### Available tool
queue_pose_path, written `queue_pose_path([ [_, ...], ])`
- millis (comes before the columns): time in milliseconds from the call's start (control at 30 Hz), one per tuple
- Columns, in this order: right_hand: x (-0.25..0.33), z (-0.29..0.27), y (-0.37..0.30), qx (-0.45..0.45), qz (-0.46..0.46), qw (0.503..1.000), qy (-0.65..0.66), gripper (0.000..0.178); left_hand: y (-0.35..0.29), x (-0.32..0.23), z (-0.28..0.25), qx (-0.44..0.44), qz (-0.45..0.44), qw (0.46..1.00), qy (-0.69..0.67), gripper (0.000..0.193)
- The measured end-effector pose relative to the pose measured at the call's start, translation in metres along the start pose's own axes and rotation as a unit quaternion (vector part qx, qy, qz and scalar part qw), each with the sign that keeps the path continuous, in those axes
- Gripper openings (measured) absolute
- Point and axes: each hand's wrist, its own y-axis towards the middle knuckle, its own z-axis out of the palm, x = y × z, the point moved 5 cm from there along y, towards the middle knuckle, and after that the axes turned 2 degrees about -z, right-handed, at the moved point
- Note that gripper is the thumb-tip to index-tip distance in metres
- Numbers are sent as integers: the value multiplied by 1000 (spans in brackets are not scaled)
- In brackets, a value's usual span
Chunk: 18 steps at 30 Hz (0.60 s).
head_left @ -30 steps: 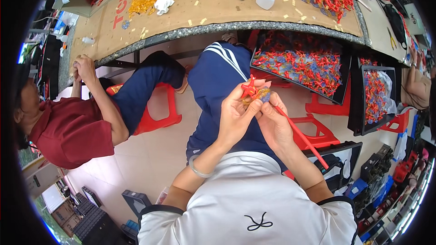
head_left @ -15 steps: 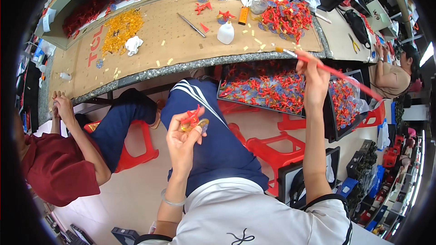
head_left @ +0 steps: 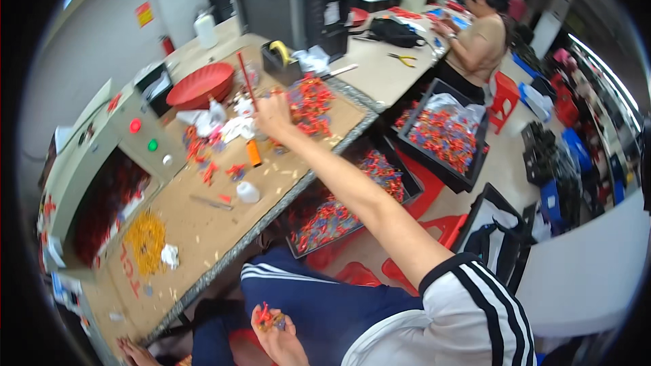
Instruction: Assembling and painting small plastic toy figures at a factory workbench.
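Note:
My right hand point(head_left: 272, 116) reaches out over the workbench, fingers closed round a red-handled brush point(head_left: 245, 74). The brush stands nearly upright, its bristle end hidden by the hand and the things behind it. Low in the view, above my lap, my left hand point(head_left: 283, 343) is closed on a small red plastic figure point(head_left: 264, 314) with a clear yellowish and purple disc by it. Beside my right hand lies a pile of red and purple plastic pieces point(head_left: 310, 105). White crumpled cloth point(head_left: 237, 129) and an orange box point(head_left: 253, 153) are just left of the hand.
A white squeeze bottle point(head_left: 248, 193) and tweezers-like metal tool point(head_left: 211, 202) lie on the cardboard-covered bench point(head_left: 196, 230). A red basin point(head_left: 201, 86) stands at the back. Black trays point(head_left: 441, 137) of pieces sit below the bench edge. Co-workers sit at the far right and lower left.
My view has swung right and up. The right hand has moved the brush from the bench's front edge to the back, turning it upright. My left hand still holds the red figure.

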Motion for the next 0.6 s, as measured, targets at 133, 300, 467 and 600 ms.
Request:
queue_pose_path([
  [133, -34, -26, -16, -3, -4, 1000, 22, 19, -3, 0, 21, 20, -47, 998, 20, 52],
  [300, -3, -125, -34, -205, -56, 960, 183, 16, -7, -10, 22, 15, 13, 1000, 5, 45],
  [467, 3, -215, -108, -93, 51, 882, 458, 11, -17, 8, 29, 36, 4, 999, 1, 42],
  [600, 27, -230, -187, 8, 119, 800, 588, 13, -25, 11, 29, 30, 7, 999, 33, 43],
])
